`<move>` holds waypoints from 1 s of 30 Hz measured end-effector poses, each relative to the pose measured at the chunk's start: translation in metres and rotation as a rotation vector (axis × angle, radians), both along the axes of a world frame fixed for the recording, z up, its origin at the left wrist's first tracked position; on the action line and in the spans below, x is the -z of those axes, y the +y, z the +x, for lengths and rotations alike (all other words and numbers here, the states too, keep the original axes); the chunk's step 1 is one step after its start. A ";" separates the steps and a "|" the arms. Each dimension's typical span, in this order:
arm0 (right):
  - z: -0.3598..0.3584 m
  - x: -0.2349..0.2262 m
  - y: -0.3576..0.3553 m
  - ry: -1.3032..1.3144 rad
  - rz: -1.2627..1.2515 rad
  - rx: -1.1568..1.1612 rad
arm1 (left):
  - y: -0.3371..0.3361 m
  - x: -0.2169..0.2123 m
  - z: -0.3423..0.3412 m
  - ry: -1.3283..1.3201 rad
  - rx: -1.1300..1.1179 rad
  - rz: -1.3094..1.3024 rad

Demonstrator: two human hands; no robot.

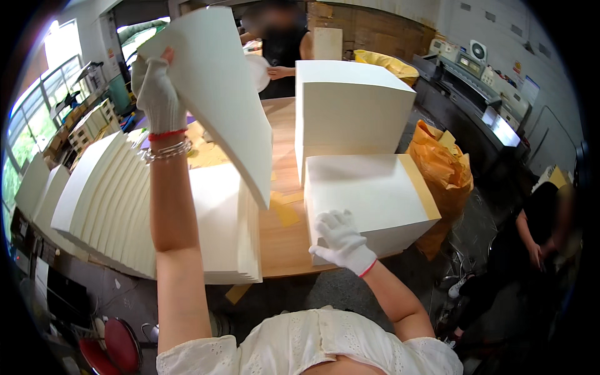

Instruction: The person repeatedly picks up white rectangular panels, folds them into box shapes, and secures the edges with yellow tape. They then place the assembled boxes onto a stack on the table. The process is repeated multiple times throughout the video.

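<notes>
Left hand (159, 94) grips the lifted sheaf of cream sheets (219, 94), right hand (340, 240) rests open on the low paper stack (369, 197) — best squared before setting down

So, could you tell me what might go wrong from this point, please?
The lifted bundle of sheets, pinched by the left hand at one corner only, sags and could fan out or slip. The fanned stack reaches the table edge and might slide off. The right hand presses the low pile near its front corner, which could shift.
</notes>
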State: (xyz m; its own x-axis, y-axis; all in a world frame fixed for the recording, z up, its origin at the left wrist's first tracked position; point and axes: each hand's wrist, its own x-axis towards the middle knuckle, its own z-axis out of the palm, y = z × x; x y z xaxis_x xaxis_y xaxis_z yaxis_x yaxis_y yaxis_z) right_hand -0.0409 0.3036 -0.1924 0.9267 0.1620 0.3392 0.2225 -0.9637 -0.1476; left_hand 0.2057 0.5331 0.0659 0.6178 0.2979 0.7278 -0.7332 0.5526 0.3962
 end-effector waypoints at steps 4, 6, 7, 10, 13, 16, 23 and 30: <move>0.039 -0.015 0.039 -0.254 0.501 -0.092 | 0.000 0.003 -0.065 -0.106 -0.333 0.016; 0.073 -0.030 0.075 -0.514 0.702 -0.244 | -0.014 0.016 -0.089 -0.303 -0.456 -0.076; 0.091 -0.036 0.097 -0.589 0.791 -0.310 | -0.004 0.025 -0.097 -0.401 -1.215 0.145; 0.107 -0.029 0.122 -0.639 0.979 -0.385 | -0.039 0.042 -0.144 -0.440 -0.912 0.159; 0.114 0.015 0.141 -0.460 1.232 -0.466 | -0.042 0.053 -0.144 -0.371 -1.023 0.315; 0.111 0.055 0.155 -0.242 1.462 -0.481 | -0.046 0.079 -0.116 -0.181 -1.097 0.643; 0.129 0.065 0.182 0.277 1.677 -0.237 | 0.050 0.136 -0.050 0.411 -0.286 1.233; 0.123 0.055 0.168 0.432 1.257 -0.027 | 0.294 0.308 -0.089 0.806 -0.696 1.706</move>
State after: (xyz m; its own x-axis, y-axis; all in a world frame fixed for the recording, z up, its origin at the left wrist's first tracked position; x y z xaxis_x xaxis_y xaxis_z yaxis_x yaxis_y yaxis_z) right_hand 0.0821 0.4712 -0.2477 0.9986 -0.0234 -0.0479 -0.0503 -0.1161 -0.9920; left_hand 0.1169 0.8272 -0.2418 0.9905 0.0197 0.1361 -0.0354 -0.9199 0.3906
